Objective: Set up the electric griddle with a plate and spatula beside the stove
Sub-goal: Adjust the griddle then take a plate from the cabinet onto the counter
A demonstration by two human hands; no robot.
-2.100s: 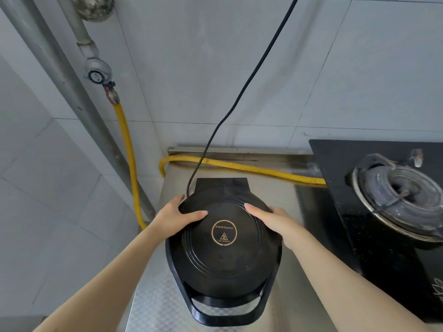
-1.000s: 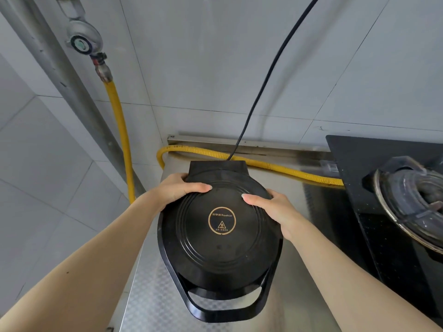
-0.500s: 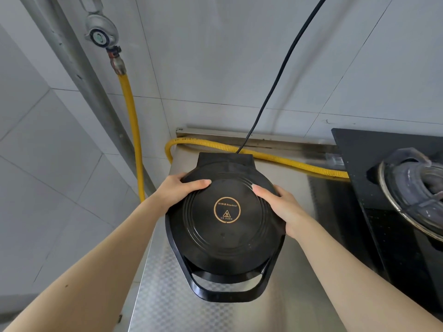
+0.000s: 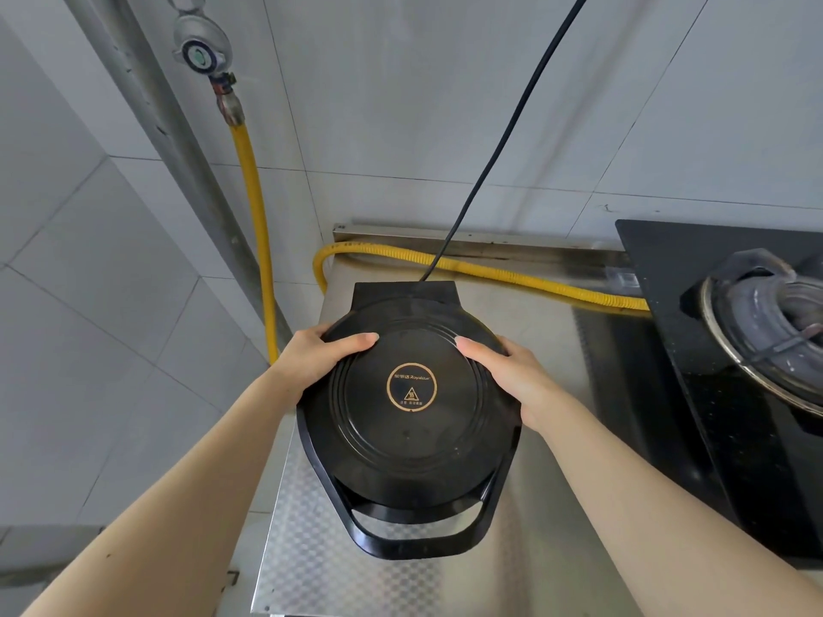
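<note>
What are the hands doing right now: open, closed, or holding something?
The left hand grips the electric griddle at its left edge.
The right hand grips the electric griddle at its right edge.

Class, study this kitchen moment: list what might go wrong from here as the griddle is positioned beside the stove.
1. The electric griddle, held by the left hand and right hand, sits close to the left edge of the steel counter; a nudge might tip it off.
2. Its power cord crosses the yellow gas hose and may snag it.
3. The gas stove is near; heat could harm plastic.
</note>
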